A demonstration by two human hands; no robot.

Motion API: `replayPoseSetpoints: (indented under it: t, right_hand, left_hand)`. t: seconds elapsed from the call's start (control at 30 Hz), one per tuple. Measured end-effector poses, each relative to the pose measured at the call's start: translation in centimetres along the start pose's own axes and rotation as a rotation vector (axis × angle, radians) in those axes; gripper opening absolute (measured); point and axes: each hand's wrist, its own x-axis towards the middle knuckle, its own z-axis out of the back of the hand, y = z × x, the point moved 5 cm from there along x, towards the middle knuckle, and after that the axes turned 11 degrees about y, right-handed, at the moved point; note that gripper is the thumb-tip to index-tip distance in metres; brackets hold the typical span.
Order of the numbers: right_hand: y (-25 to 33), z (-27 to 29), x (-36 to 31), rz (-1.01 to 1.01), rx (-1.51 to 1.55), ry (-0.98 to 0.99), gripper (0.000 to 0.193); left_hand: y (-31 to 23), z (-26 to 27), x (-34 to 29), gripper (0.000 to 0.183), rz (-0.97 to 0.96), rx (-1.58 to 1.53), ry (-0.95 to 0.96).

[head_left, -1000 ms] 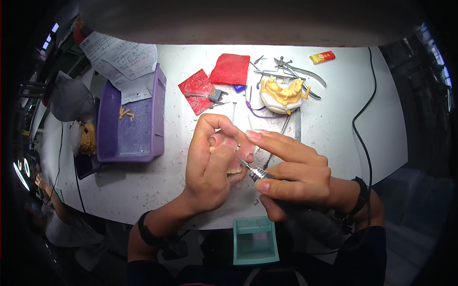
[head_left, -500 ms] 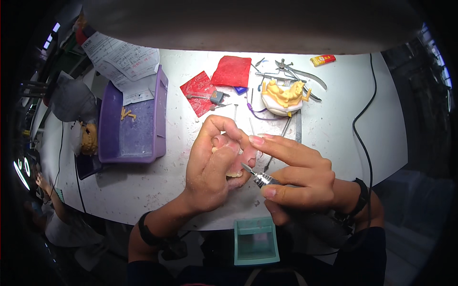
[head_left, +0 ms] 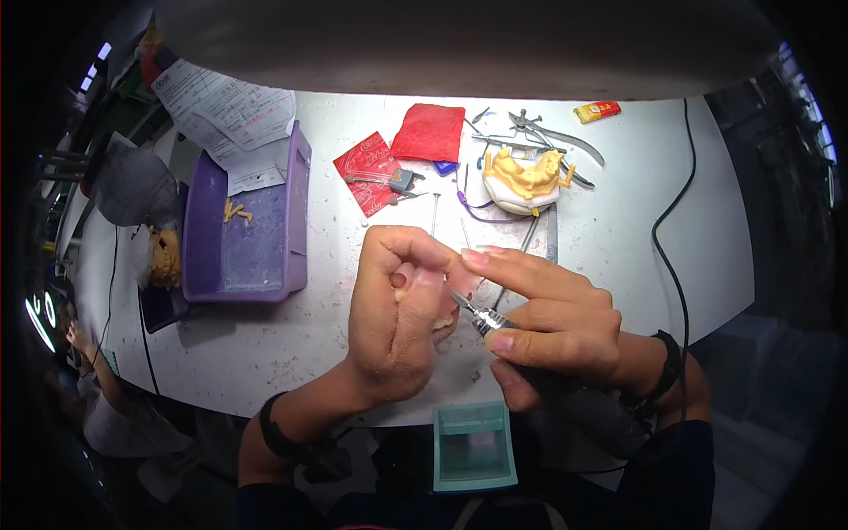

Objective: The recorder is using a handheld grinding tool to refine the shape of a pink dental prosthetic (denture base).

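Observation:
My left hand [head_left: 393, 327] is wrapped round a pink denture [head_left: 468, 284] with pale teeth along its lower edge; the fingers hide much of it. In my right hand [head_left: 556, 331] is a rotary handpiece [head_left: 488, 321], gripped like a pen, with a pointed metal bur at its front. The bur's tip is at the pink base, beside my left thumb; whether it touches I cannot tell. My right index fingertip rests close to my left fingers, at the denture's far side.
Left stands a purple bin [head_left: 296, 238] with papers [head_left: 238, 124] over its edge and small yellow pieces inside. Beyond my hands lie a yellow dental model [head_left: 526, 177], pliers-like metal tools [head_left: 565, 141] and red packets [head_left: 430, 132]. A black cable [head_left: 676, 221] runs right; a teal drawer [head_left: 474, 484] sits below.
My left hand has turned, covering more of the denture and its teeth. The right hand and handpiece have shifted only slightly with it.

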Motion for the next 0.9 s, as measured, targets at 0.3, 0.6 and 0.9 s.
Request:
replayPoseSetpoints:
  t: [0.3,0.6,0.9]
  right_hand:
    - [-0.18,0.36,0.09,-0.016,0.038,0.013,0.030]
    - [-0.37,0.59,-0.03,-0.011,0.077,0.044,0.045]
    - [-0.35,0.57,-0.12,-0.026,0.084,-0.001,0.037]
  left_hand:
    - [-0.01,-0.15,-0.30,0.011,-0.068,0.124,-0.042]
    - [-0.08,-0.04,-0.31,0.011,-0.151,0.170,-0.029]
    - [0.07,-0.12,-0.24,0.012,-0.184,0.176,-0.023]
